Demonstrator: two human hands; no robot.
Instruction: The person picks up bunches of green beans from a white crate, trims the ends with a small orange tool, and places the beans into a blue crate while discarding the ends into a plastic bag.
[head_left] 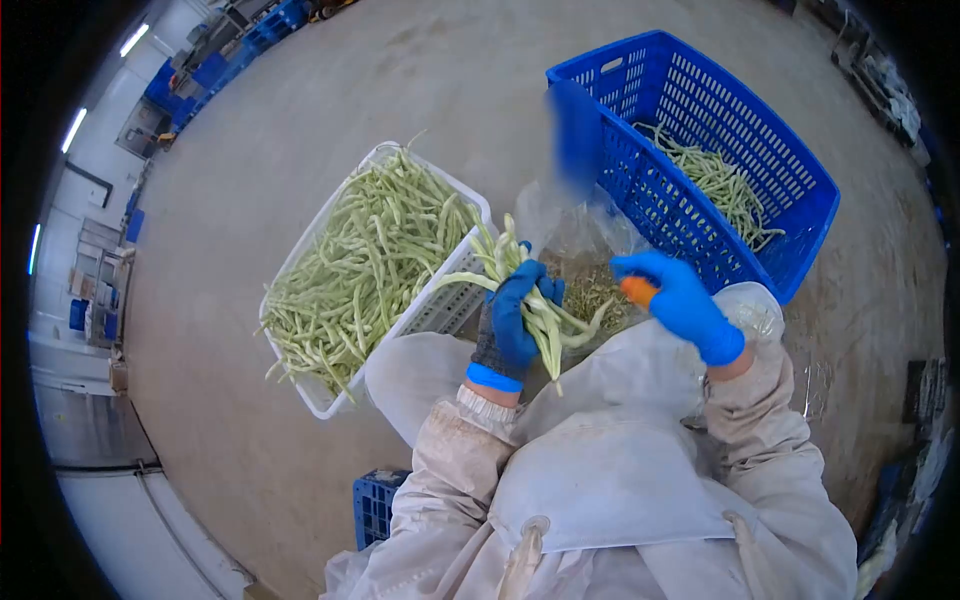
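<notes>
My left hand, in a dark grey and blue work glove, is closed around a bunch of green beans above my lap. The beans stick out past both sides of the fist. My right hand, in a thin blue glove, grips a tool with an orange handle; its working end cannot be made out. Left of my hands, a white basket is heaped with long pale green beans. A blue crate at the upper right holds a smaller pile of beans.
Between the baskets lies a clear plastic bag with green trimmings beside it. A small blue crate stands near my left elbow. Shelving and blue bins line the far left wall. A blue blur covers the large crate's left corner.
</notes>
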